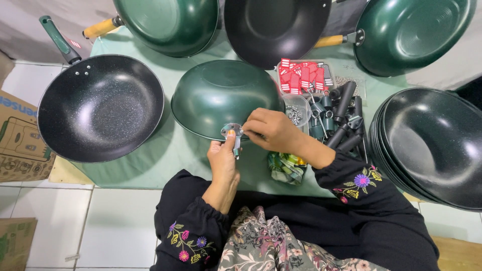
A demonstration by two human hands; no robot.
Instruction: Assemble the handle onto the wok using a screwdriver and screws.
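Fingers of my left hand (223, 158) pinch a small metal bracket (232, 131) against the rim of the upturned green pan (216, 95); my right hand (271, 130) closes on the bracket's other side; screws sit in a clear tub (295, 113) just beside it.

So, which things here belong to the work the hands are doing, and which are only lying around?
In use:
- left hand holding the small metal bracket
- right hand at the bracket
- upturned green pan
- tub of screws
- pile of dark handles

Lying about:
- finished black pan
- stack of pans
- cardboard box
- red tags
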